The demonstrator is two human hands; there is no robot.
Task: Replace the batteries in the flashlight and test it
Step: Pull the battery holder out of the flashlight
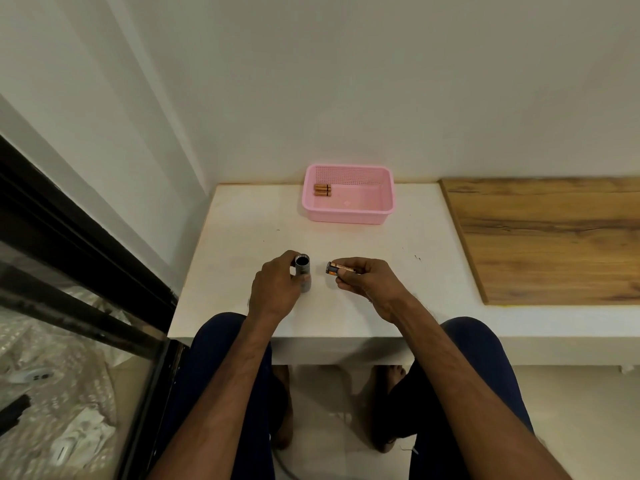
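Observation:
My left hand [277,285] grips a grey flashlight body [302,268] held upright over the white table, its open dark end facing up. Just to its right, my right hand [367,277] pinches a copper-and-black battery pack [337,268] lying sideways, its end pointing toward the flashlight, a small gap between them. At the back of the table stands a pink plastic basket [349,213] with two or three copper batteries [322,190] lying in its left rear corner.
The white table [242,244] butts against the wall at the back and left. A wooden board [547,237] covers the surface to the right. A black-framed glass panel [86,278] stands at the left. My knees sit under the table's front edge.

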